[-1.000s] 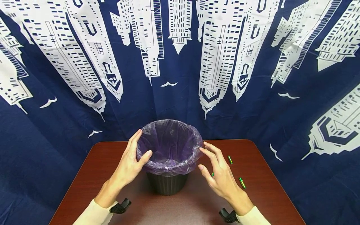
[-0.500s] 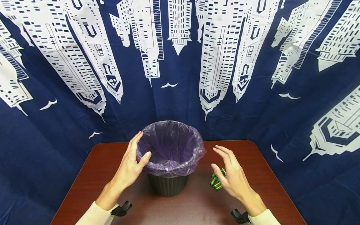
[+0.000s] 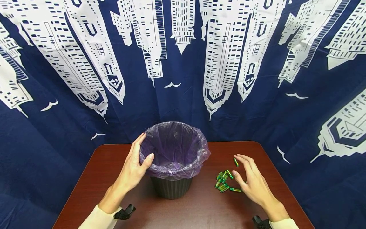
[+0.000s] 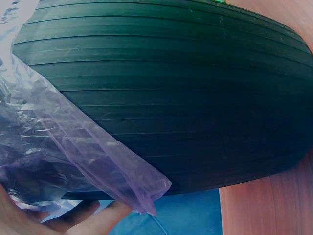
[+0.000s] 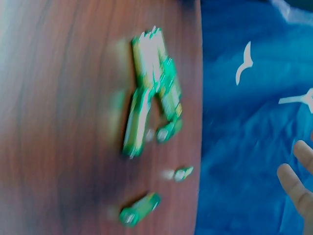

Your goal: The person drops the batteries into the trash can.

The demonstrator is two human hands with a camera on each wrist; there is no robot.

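A dark ribbed trash can stands on the table, lined with a translucent purple trash bag folded over its rim. My left hand rests on the bag at the can's left rim, fingers fairly straight and thumb spread over the front edge. In the left wrist view the fingers touch the loose fold of the bag. To the right of the can lies a cluster of green and yellow batteries. My right hand hovers just right of them, fingers loosely bent and holding nothing.
A reddish-brown wooden table carries everything. One battery lies apart behind the cluster. Close behind the table hangs a dark blue curtain printed with white buildings and birds. Black wrist straps sit at both cuffs.
My right hand has moved from the can's right rim out to the right, past the batteries, uncovering the cluster. The left hand stays at the left rim.
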